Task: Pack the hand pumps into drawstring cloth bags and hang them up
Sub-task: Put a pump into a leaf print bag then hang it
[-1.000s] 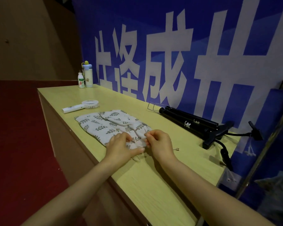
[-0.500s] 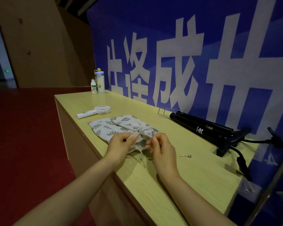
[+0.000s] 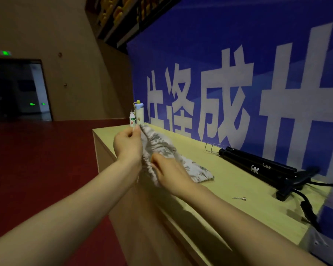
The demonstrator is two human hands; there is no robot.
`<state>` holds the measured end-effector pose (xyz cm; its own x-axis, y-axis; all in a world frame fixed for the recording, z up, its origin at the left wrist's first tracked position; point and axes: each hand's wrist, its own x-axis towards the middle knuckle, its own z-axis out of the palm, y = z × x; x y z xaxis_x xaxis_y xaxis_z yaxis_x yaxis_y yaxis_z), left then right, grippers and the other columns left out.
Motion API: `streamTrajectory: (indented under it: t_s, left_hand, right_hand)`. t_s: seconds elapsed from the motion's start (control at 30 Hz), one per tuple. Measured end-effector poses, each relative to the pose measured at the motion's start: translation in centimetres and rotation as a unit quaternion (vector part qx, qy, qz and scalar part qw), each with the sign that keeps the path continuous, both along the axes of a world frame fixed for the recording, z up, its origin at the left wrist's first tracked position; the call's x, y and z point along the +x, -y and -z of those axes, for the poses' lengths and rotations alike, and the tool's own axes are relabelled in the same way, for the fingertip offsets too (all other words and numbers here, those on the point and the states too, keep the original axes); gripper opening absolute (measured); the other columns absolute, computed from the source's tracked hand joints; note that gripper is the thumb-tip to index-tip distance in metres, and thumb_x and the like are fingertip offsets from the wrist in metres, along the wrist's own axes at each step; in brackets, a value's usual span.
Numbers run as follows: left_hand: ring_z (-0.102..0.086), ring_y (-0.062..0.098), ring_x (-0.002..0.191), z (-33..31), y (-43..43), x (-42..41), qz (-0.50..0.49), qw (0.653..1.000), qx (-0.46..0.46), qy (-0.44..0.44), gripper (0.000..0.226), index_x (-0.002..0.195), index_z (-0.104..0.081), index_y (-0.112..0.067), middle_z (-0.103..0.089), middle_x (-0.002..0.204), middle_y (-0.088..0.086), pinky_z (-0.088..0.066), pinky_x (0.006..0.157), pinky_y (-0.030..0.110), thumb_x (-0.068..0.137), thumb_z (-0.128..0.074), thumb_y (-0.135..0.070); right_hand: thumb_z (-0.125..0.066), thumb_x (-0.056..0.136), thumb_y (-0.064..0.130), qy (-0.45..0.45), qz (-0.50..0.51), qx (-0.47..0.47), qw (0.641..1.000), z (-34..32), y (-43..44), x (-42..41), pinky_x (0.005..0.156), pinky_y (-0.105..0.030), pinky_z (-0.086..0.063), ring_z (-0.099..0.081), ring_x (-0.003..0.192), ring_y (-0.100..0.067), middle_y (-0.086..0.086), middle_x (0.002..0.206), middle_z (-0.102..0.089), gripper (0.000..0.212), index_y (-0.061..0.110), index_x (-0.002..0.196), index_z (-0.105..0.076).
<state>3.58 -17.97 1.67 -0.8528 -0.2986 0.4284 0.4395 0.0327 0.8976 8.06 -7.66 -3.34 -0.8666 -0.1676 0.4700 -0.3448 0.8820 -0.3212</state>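
Note:
A white drawstring cloth bag (image 3: 161,144) with a grey leaf print is lifted off the wooden table (image 3: 238,181). My left hand (image 3: 128,144) pinches its gathered mouth at the top edge. My right hand (image 3: 169,171) grips the same gathered rim lower down, so the opening is stretched between both hands. The bag's far end (image 3: 200,173) still rests on the table. Two black hand pumps (image 3: 258,166) lie side by side at the back of the table by the blue banner. A small metal needle nozzle (image 3: 239,198) lies loose on the tabletop.
A small drink bottle (image 3: 132,119) and a pale water bottle (image 3: 139,112) stand at the table's far corner. A thin wire frame (image 3: 211,148) sits beside the pumps. Black hoses (image 3: 308,206) trail off the right edge. The red floor (image 3: 37,169) lies left of the table.
Both hands have raised the bag's mouth off the table and pulled it apart. The head camera has tilted up and to the left. The white handheld fan is no longer visible.

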Motion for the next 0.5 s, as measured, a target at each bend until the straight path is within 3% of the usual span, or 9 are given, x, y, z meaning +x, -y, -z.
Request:
streamTrajectory:
  t_s: [0.1, 0.17, 0.2, 0.3, 0.4, 0.5]
  left_hand:
    - [-0.049, 0.015, 0.065, -2.5, 2.7, 2.0, -0.089, 0.989, -0.035, -0.116, 0.034, 0.077, -0.065, 0.001, -0.057, 0.067, 0.007, -0.039, 0.059, 0.031, 0.094, -0.049, -0.024]
    - [-0.048, 0.015, 0.063, -3.2, 4.7, 2.8, -0.131, 0.980, -0.050, -0.141, 0.035, 0.075, -0.064, 0.000, -0.056, 0.065, 0.006, -0.039, 0.060, 0.032, 0.094, -0.049, -0.026]
    - [-0.049, 0.017, 0.065, -3.2, 5.7, 3.0, -0.155, 0.976, -0.063, -0.136, 0.034, 0.075, -0.063, -0.002, -0.056, 0.066, 0.006, -0.041, 0.062, 0.032, 0.094, -0.049, -0.027]
    - [-0.060, 0.027, 0.078, -2.3, 8.4, 2.8, -0.200, 0.961, -0.179, -0.066, 0.033, 0.079, -0.065, -0.011, -0.065, 0.076, 0.008, -0.046, 0.071, 0.036, 0.094, -0.047, -0.033]
    - [-0.061, 0.033, 0.099, -1.6, 8.9, 2.4, -0.204, 0.933, -0.296, -0.030, 0.032, 0.090, -0.072, -0.017, -0.069, 0.094, 0.012, -0.051, 0.080, 0.041, 0.091, -0.049, -0.040]
    - [-0.061, 0.031, 0.091, -2.6, 6.9, 3.3, -0.159, 0.937, -0.308, -0.035, 0.031, 0.079, -0.069, -0.016, -0.066, 0.082, 0.008, -0.049, 0.078, 0.039, 0.092, -0.050, -0.037]
  right_hand:
    - [-0.054, 0.081, 0.005, 0.022, -0.032, 0.046, 0.998, -2.8, 4.4, 0.9, 0.069, -0.037, -0.047, -0.062, 0.089, -0.034, -0.020, 0.097, -0.065, 0.017, 0.009, 0.097, -0.051]
    - [-0.055, 0.082, 0.004, 0.059, -0.016, 0.087, 0.994, -4.5, 6.2, 1.0, 0.072, -0.031, -0.040, -0.060, 0.093, -0.031, -0.019, 0.099, -0.063, 0.004, 0.007, 0.085, -0.054]
    - [-0.055, 0.085, 0.008, 0.086, -0.010, 0.117, 0.989, -5.2, 6.7, 1.1, 0.074, -0.030, -0.038, -0.058, 0.095, -0.030, -0.018, 0.100, -0.061, 0.003, 0.008, 0.087, -0.057]
    - [-0.056, 0.087, 0.012, 0.139, 0.003, 0.167, 0.976, -6.7, 6.4, 1.6, 0.079, -0.033, -0.040, -0.052, 0.098, -0.030, -0.015, 0.105, -0.056, 0.026, 0.006, 0.112, -0.059]
    - [-0.056, 0.086, 0.007, 0.106, 0.024, 0.156, 0.982, -7.1, 4.4, 2.8, 0.062, -0.028, -0.038, -0.051, 0.084, -0.024, -0.008, 0.095, -0.058, 0.024, 0.005, 0.109, -0.064]
    - [-0.053, 0.086, 0.005, 0.105, 0.030, 0.140, 0.984, -6.6, 2.9, 3.8, 0.066, -0.029, -0.042, -0.054, 0.081, -0.023, -0.011, 0.103, -0.067, 0.025, 0.007, 0.107, -0.067]
